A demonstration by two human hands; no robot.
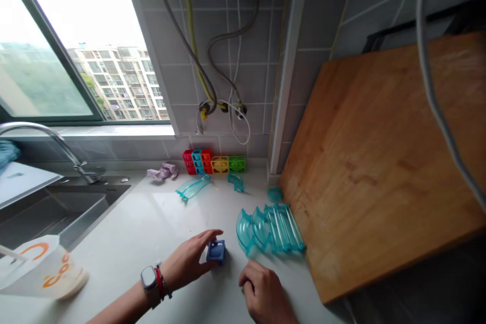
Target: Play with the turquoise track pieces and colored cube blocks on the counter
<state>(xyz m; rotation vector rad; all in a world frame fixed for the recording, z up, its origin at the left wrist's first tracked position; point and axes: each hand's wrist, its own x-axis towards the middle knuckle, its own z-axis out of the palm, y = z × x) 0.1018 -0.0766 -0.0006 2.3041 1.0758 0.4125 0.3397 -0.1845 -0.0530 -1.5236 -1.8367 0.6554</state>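
Observation:
My left hand (193, 259) reaches in from the left with thumb and fingers around a small dark blue plastic block (216, 251). The block sits on the white counter and has an open frame with a hollow in its top. My right hand (261, 288) rests on the counter to the right of it, fingers curled in, with nothing showing in them. Just beyond the right hand, several clear teal plastic track pieces (268, 230) lie side by side, some curved and some straight. A small teal piece (275, 194) lies behind them.
Against the back wall stands a row of red, blue, yellow and green blocks (220, 163). A long teal track piece (193, 187), a short curved one (236, 181) and crumpled purple paper (162, 171) lie near. A cup (45, 271), sink (94, 212) and wooden board (387, 172) flank the counter.

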